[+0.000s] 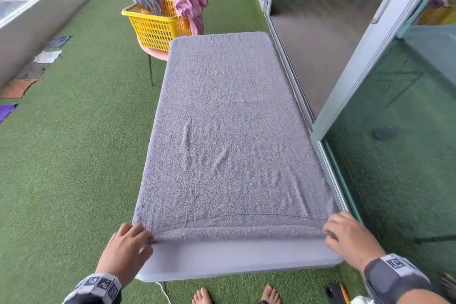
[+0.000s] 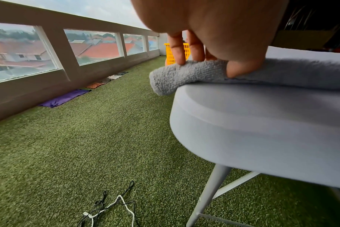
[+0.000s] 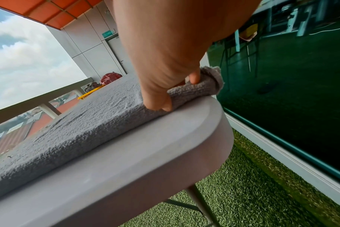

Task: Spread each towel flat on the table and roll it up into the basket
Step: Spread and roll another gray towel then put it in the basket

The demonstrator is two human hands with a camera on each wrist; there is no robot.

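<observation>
Near edge of worktop (image 1: 237,264) bare; grey towel (image 1: 229,131) covers the rest, soft, limp, likely light. My left hand (image 1: 128,249) and right hand (image 1: 350,237) each pinch a turned-over near corner: judged best hold.

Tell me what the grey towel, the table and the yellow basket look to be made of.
Grey towel: looped terry cloth, matte and nubbly, likely cotton.
Table: moulded plastic top, smooth with rounded edges, on pale, probably metal legs.
Yellow basket: rigid plastic lattice, slightly glossy.
</observation>
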